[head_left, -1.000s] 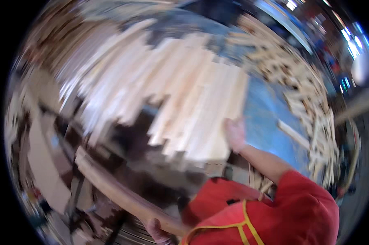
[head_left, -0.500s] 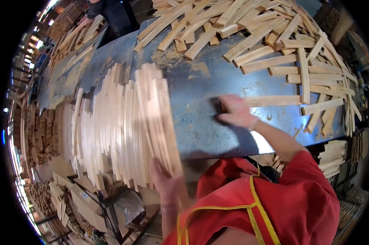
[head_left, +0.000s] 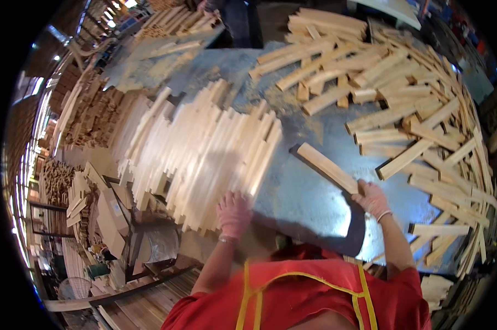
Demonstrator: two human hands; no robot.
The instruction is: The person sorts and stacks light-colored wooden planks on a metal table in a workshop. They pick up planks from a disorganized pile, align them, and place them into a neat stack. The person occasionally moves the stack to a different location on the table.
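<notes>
Pale wooden strips lie side by side in a wide row at the left of the metal table, their ends uneven. My left hand, in a pinkish work glove, rests on the near ends of this row with its fingers stretched out. To the right, my gloved right hand is closed around the near end of a single wooden strip. That strip slants away to the far left, low over the table or touching it; I cannot tell which.
A jumbled heap of wooden strips covers the table's right and far side. The blue-grey tabletop shows between heap and row. Brown stacked wood stands beyond the row's left. Another person is at the far edge.
The bundle of strips my left hand held now lies against the row, and that hand has flattened on it. My right hand has moved nearer and gripped a strip. The view has shifted.
</notes>
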